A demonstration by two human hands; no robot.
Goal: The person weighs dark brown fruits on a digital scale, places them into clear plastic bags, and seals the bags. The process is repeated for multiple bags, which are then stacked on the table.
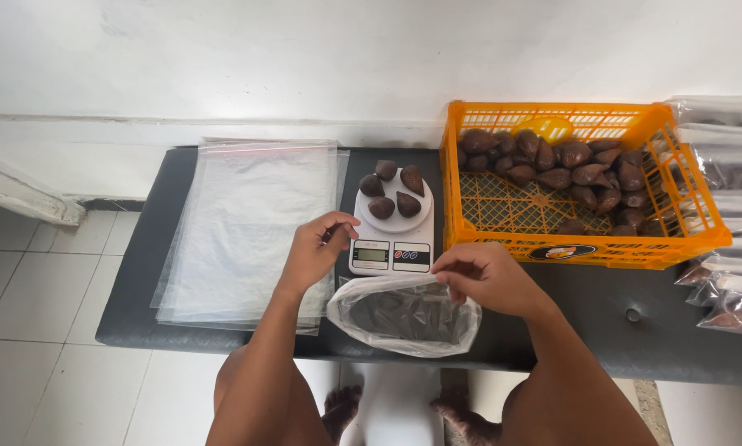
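Filled bag (404,318) nearest me, mouth rim pinched by my right hand (480,277); left hand (315,252) loosely curled, empty, beside the scale (391,223).

Scale (391,239) between bag stack (247,231) (left) and crate (581,248); fruit (395,190) on scale.

I read the scene as bright, even daylight, soft and diffuse, no single hard source. The white wall (305,58) sits near overexposure and loses texture. Shadows are faint: a thin one under the orange crate (585,177) and a soft one beneath the dark bench (635,347). Mild sheen on the stack of clear bags (239,223) and on the open bag (404,314). Focus is fairly sharp centrally; the packed bags (726,206) at the right edge look softer. Wide-angle bending shows along the wall ledge and floor tiles.
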